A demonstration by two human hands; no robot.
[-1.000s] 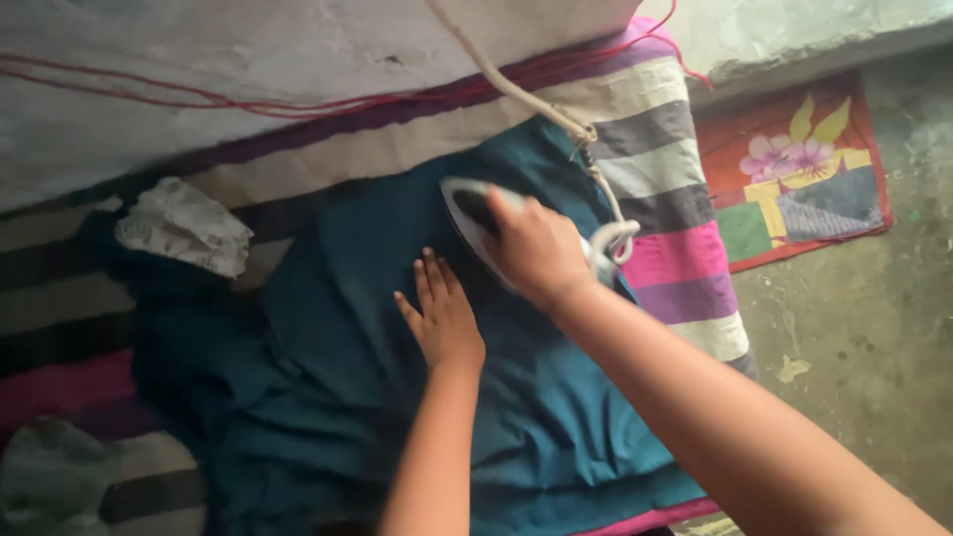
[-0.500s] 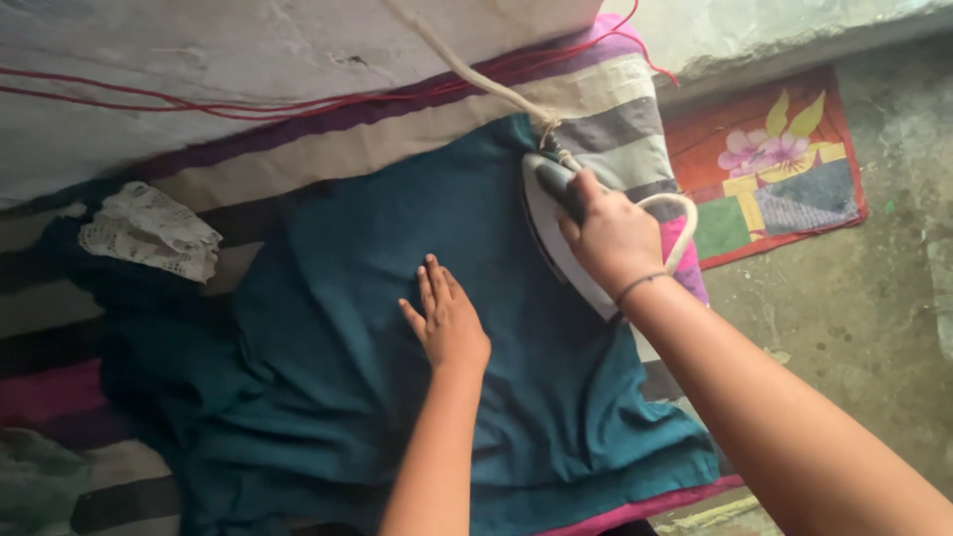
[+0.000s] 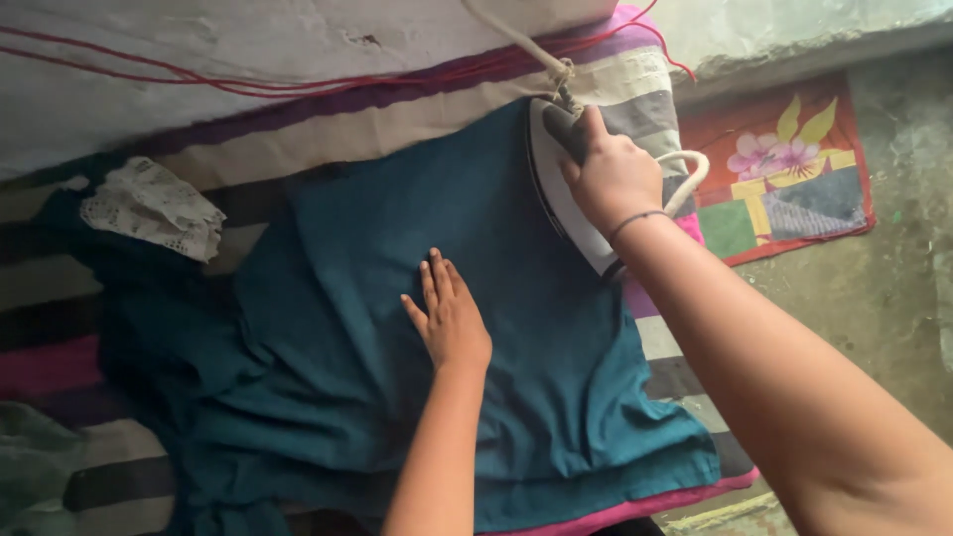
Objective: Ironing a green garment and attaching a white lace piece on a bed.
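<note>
A teal garment lies spread over a striped cloth on the ironing surface. My right hand grips the dark handle of a white clothes iron, which rests on the garment's right edge. The iron's pale cord runs up toward the wall. My left hand lies flat, fingers together, pressing the middle of the garment. A white lace piece of the garment lies at the left.
A red floor mat with a flower and coloured patches lies on the grey concrete floor to the right. Red thread trails along the pale wall at the top. A greenish cloth sits at the bottom left.
My right hand has slid the iron from the garment's upper middle to its right edge. The left hand stayed flat on the fabric.
</note>
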